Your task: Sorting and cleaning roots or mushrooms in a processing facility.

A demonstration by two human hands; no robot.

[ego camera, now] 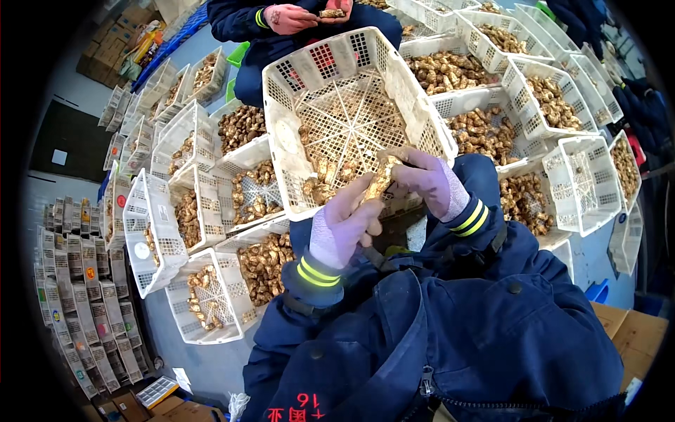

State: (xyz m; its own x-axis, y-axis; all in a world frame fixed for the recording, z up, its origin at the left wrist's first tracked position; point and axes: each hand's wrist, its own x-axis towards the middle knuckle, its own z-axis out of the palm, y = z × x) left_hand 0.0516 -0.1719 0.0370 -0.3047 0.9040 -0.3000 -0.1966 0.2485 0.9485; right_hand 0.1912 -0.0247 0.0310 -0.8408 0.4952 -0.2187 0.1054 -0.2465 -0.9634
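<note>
My left hand (344, 224) and my right hand (430, 176) both wear pale purple gloves with dirt-stained fingers. Between them they grip one thick-stemmed, brown-and-white mushroom (382, 178), left fingers at its lower end and right fingers at its upper end. It is held slantwise above the near side of a large white slatted plastic crate (287, 138), which rests in front of my knees. A few similar mushrooms (319, 185) lie in the crate's near left corner, partly hidden by my left hand. Dirt and crumbs cover the crate's mesh floor.
Across the crate sits another person, whose gloved hands (308, 17) hold a mushroom. White crates of mushrooms crowd both sides, including a nearby left one (266, 269) and a right one (482, 134). Stacked crates (87, 295) stand far left; cardboard boxes (633, 337) are at lower right.
</note>
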